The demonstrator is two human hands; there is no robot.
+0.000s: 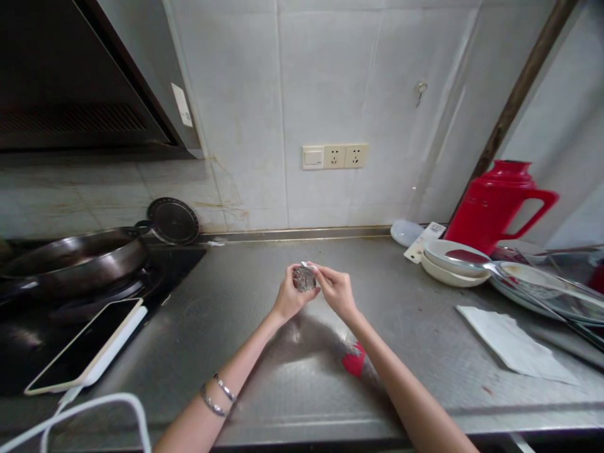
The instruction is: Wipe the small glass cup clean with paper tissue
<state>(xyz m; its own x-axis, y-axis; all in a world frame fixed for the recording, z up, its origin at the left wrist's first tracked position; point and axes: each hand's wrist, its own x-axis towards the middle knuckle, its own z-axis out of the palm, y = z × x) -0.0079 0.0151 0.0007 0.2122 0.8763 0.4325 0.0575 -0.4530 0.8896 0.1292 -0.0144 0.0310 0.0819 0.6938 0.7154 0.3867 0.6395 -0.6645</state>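
Note:
A small round item (304, 278), dark and mottled like an egg or a ball, is held up over the metal countertop (255, 377). My left hand (289, 294) curls its fingers around the item's left side and underside. At the item's upper right edge, my right hand (336, 288) pinches a small whitish bit (304, 264) with thumb and forefinger. Two silver bracelets circle my left wrist.
A pan (85, 255) sits on the stove at left, with a phone (87, 346) and white cable in front. Bowls (455, 259), plates and a red thermos (495, 204) stand at right, near a white napkin (512, 343). Sockets (335, 156) are on the wall.

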